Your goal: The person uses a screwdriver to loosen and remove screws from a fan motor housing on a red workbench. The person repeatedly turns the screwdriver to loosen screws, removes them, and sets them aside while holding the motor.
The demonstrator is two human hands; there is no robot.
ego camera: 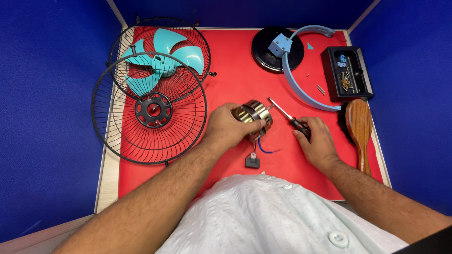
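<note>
My left hand (227, 128) grips a small metal fan motor (257, 116) at the middle of the red mat (235, 70). Blue and black wires run from the motor down to a small black block (252, 161) lying on the mat. My right hand (316, 140) holds a screwdriver (288, 115) by its dark handle. Its shaft points up and left, with the tip close to the motor's upper right side.
Two black wire fan guards (149, 115) lie at the left, the rear one holding turquoise blades (162, 59). A black round base (275, 49) with a light blue curved bracket (294, 77) sits at the back. A black tray of screws (347, 73) and a wooden brush (359, 127) lie at the right.
</note>
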